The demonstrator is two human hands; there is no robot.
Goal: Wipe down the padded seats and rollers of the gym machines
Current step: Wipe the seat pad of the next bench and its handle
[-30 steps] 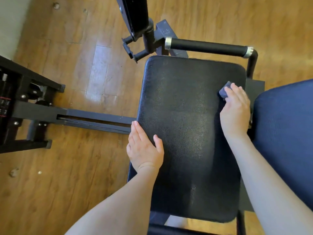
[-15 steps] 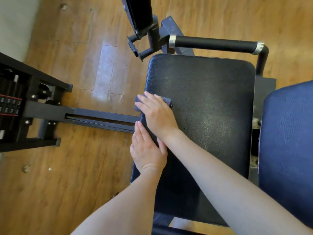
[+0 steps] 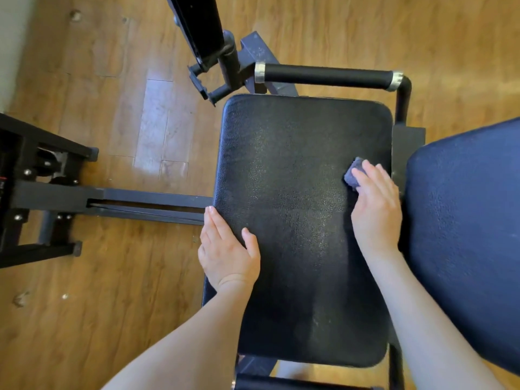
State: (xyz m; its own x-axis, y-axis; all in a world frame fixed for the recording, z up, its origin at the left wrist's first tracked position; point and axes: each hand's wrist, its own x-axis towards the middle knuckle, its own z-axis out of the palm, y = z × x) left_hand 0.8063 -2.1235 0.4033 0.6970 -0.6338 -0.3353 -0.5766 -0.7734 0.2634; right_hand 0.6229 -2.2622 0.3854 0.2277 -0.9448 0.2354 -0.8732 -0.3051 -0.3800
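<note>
A small grey-blue cloth (image 3: 353,175) is pressed flat under the straight fingers of the right hand (image 3: 375,209) near the right edge of the black padded seat (image 3: 295,192), while the left hand (image 3: 228,251) is laid open along the seat's left edge, thumb on top, gripping nothing. The cloth is judged soft and light (most of it is hidden beneath the fingers) and best held under the palm; the textured vinyl is judged firm. A foam roller bar (image 3: 326,77) is noted beyond the seat's far edge.

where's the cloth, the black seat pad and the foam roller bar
cloth (image 3: 352,175), head view, its bare left part
black seat pad (image 3: 295,192), head view, its middle
foam roller bar (image 3: 326,77), head view, mid-length of the black foam
</note>
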